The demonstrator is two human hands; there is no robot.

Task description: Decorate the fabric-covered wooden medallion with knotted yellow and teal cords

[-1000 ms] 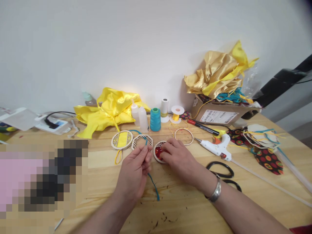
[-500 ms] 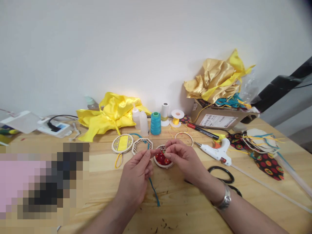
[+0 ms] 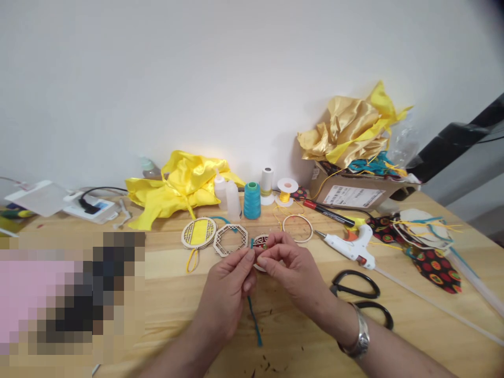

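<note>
Teal cord [image 3: 254, 321] is pinched between thumb and fingers of the left hand [image 3: 226, 291], a short end poking up above the fingertips, the tail running down below the hand. Cord has just been carried rightward, so the octagonal frame [image 3: 219, 241] is no longer crossed by it. The right hand [image 3: 293, 270] has been lifted from the round red-fabric frame [image 3: 260, 239] and brought in to the left fingertips; its thumb and forefinger are curled close, but whether they are closed on anything cannot be told. The cord end, it is judged, is now being handled two-handed, with the red frame left behind the fingers, partly hidden. Farther out, teal thread cone [image 3: 252, 201], glue gun [image 3: 348, 247] and scissors [image 3: 335, 287] are left unheld
</note>
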